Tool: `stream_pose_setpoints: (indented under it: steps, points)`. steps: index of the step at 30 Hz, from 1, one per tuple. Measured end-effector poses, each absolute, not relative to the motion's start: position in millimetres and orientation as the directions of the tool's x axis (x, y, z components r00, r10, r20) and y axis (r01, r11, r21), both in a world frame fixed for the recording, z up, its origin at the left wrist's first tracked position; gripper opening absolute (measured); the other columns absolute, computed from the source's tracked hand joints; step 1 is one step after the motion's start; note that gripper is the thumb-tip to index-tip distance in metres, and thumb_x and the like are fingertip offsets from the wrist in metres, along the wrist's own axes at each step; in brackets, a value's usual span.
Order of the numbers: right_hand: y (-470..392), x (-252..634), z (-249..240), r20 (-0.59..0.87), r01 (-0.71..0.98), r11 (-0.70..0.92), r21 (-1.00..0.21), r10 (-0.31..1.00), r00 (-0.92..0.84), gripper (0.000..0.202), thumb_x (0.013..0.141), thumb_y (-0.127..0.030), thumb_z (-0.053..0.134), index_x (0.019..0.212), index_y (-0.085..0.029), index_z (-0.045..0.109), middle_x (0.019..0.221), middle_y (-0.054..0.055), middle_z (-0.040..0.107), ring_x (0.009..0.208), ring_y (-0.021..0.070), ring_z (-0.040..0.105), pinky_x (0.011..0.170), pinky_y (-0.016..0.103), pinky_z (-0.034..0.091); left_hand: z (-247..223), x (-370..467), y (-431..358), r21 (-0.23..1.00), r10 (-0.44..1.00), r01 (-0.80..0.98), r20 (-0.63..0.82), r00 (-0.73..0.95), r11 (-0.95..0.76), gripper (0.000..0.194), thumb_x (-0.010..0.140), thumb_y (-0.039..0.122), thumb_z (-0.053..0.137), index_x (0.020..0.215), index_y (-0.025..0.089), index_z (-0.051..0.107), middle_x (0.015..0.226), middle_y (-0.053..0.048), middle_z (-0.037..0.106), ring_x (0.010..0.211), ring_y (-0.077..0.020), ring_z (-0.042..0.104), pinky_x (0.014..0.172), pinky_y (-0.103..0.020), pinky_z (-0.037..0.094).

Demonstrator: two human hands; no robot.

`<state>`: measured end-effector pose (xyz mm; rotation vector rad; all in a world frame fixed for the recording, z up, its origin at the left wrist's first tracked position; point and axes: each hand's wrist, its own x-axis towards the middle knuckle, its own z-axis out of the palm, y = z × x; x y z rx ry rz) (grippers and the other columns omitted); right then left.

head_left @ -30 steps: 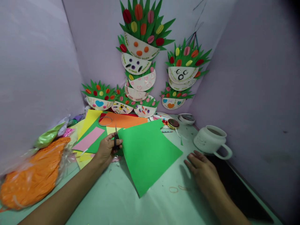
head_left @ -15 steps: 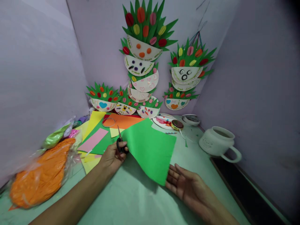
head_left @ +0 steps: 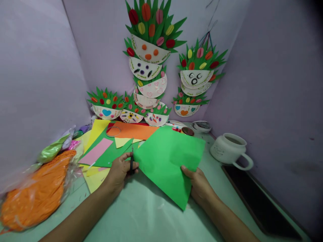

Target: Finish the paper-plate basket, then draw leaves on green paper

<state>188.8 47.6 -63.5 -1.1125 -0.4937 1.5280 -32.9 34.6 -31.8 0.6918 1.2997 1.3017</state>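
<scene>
A bright green sheet of paper (head_left: 169, 154) is held up over the table, tilted, with its lower corner pointing toward me. My right hand (head_left: 198, 183) grips its right edge, thumb on top and fingers behind. In my left hand (head_left: 123, 171) is a pair of scissors (head_left: 132, 163) with black handles, its blades pointing away from me. The scissors are beside the paper's left corner; I cannot tell whether the left fingers also touch the sheet.
Coloured paper, including a pink strip (head_left: 97, 153) and an orange sheet (head_left: 136, 131), lies behind my left hand. An orange bundle in plastic (head_left: 35, 191) is at left. A white mug (head_left: 228, 148) and a dark flat object (head_left: 257, 201) are at right. Paper-plate flower crafts (head_left: 151, 48) cover the wall.
My right hand has gone from fingers spread at the paper's edge to gripping it. The sheet has swung right and flattened. The scissors have turned in my left hand.
</scene>
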Motion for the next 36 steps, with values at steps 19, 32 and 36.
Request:
stream_pose_setpoints:
  steps: [19,32,36]
  points:
    - [59.2,211.8,-84.2,-0.138,-0.447,0.113,-0.887,0.859,0.493,0.041,0.06,-0.033,0.077,0.094,-0.014,0.065,0.1,0.01,0.071,0.092,0.0234,0.065,0.084,0.037,0.051,-9.1,-53.0,-1.0,0.863,0.955,0.5,-0.208,0.213,0.076,0.021,0.072,0.036,0.052,0.071,0.015,0.054,0.057,0.004,0.042,0.053,-0.0102,0.037,0.051,-0.024,0.027]
    - [42.4,200.5,-71.2,-0.183,-0.44,0.016,-0.898,0.896,0.405,0.052,0.057,-0.039,0.077,0.1,-0.014,0.063,0.097,0.009,0.071,0.099,0.027,0.063,0.088,0.042,0.05,-12.7,-40.2,-5.8,0.762,0.922,0.64,-0.171,0.348,-0.1,0.01,0.074,0.022,0.049,0.077,0.017,0.058,0.058,0.004,0.046,0.052,-0.01,0.039,0.046,-0.02,0.024]
    - [39.1,200.9,-69.5,-0.178,-0.389,-0.017,-0.921,0.907,0.381,0.055,0.06,-0.043,0.076,0.104,-0.014,0.062,0.097,0.008,0.071,0.105,0.0265,0.06,0.092,0.039,0.047,-15.5,-42.1,-4.9,0.739,0.938,0.657,-0.103,0.331,-0.151,0.008,0.074,0.022,0.049,0.073,0.017,0.056,0.057,0.005,0.044,0.053,-0.0103,0.04,0.046,-0.021,0.022]
